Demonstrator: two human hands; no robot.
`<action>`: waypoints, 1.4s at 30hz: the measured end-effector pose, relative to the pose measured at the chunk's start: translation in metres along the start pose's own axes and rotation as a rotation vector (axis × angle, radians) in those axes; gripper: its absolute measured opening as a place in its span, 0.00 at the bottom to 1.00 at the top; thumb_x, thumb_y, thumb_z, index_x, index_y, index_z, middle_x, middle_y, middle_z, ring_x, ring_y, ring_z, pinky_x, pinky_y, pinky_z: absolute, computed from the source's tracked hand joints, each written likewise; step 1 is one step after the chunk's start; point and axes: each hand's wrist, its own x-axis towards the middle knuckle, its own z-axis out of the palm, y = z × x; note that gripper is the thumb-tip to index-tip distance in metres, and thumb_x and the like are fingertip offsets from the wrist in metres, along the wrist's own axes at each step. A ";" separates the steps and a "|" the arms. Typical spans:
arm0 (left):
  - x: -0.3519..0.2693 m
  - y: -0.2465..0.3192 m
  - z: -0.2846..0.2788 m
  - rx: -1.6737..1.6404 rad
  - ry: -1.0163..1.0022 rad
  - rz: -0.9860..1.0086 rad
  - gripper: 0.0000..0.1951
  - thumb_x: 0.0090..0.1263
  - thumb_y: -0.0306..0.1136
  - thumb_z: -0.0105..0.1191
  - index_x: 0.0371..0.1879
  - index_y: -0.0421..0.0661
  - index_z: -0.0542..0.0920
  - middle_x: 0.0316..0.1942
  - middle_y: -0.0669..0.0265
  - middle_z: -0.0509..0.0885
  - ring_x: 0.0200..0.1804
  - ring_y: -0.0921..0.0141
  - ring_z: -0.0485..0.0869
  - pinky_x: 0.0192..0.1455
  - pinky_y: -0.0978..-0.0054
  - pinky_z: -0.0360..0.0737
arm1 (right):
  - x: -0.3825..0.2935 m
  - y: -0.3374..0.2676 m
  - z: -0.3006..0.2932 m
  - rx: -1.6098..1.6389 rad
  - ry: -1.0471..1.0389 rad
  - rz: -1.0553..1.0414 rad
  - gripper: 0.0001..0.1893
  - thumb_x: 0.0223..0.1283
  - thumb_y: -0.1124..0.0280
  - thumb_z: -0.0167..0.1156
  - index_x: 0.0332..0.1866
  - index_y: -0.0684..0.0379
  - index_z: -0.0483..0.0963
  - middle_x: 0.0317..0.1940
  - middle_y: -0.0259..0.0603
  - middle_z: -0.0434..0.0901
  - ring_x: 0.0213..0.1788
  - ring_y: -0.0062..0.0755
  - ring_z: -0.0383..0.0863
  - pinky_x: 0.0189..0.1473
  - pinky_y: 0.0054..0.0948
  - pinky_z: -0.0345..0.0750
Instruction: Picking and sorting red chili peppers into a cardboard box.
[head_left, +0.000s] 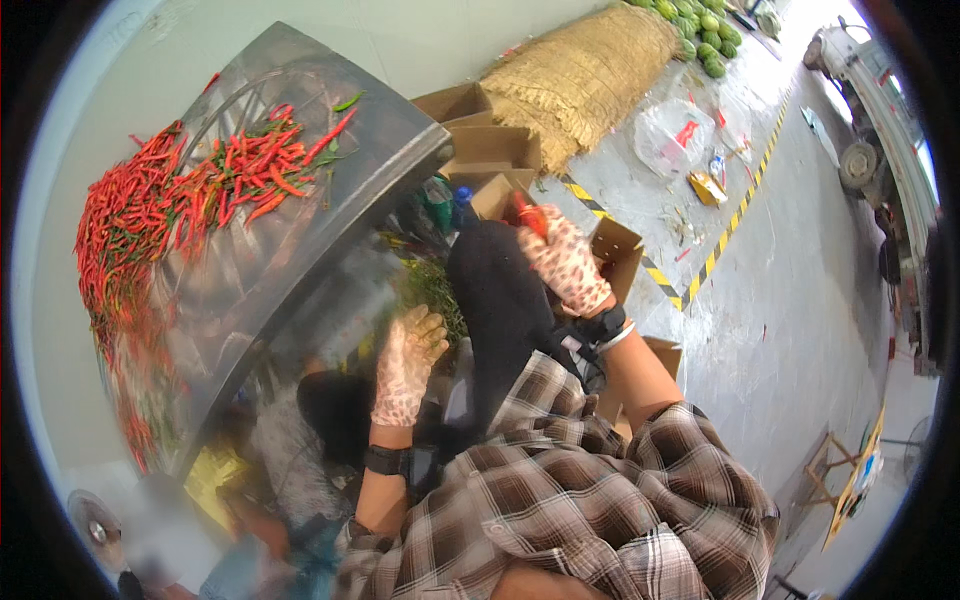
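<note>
My right hand (564, 259), in a spotted glove, is closed around several red chili peppers (531, 217) above my knee, beside open cardboard boxes (619, 255). My left hand (411, 360), gloved alike, is below the table edge with its palm up and fingers a little curled; nothing shows in it. Under its fingertips lie green stems (431, 292) near my leg. On the dark table (330, 217) at the left rests a large heap of red chili peppers (135, 225), with a smaller pile (262, 169) nearer its corner.
Cardboard boxes (499, 146) stand along the table's right end, near a blue-capped bottle (462, 199). Behind them lies a large straw-coloured woven cover (585, 75), with watermelons (709, 37) beyond. A plastic bag (675, 139) lies on the floor. Another person (251, 525) is at the lower left.
</note>
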 end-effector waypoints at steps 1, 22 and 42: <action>-0.003 0.004 0.001 -0.002 0.007 0.010 0.30 0.72 0.51 0.45 0.61 0.37 0.66 0.52 0.54 0.77 0.50 0.64 0.79 0.53 0.68 0.78 | 0.009 0.018 -0.001 -0.198 0.025 0.049 0.16 0.62 0.62 0.55 0.47 0.63 0.71 0.39 0.56 0.79 0.44 0.53 0.79 0.46 0.41 0.74; 0.026 0.221 -0.032 -0.108 -0.097 0.833 0.18 0.73 0.41 0.46 0.52 0.40 0.74 0.39 0.59 0.82 0.37 0.70 0.81 0.41 0.72 0.80 | 0.086 -0.150 0.044 -0.016 -0.190 -0.580 0.09 0.57 0.71 0.58 0.39 0.64 0.78 0.37 0.47 0.81 0.42 0.44 0.80 0.47 0.33 0.75; 0.028 0.215 -0.003 -0.029 0.164 0.745 0.13 0.70 0.33 0.51 0.49 0.39 0.75 0.33 0.62 0.81 0.29 0.74 0.79 0.30 0.75 0.80 | 0.105 -0.209 0.147 -0.244 -0.225 -0.650 0.10 0.54 0.67 0.60 0.35 0.62 0.78 0.33 0.50 0.80 0.38 0.48 0.80 0.41 0.40 0.76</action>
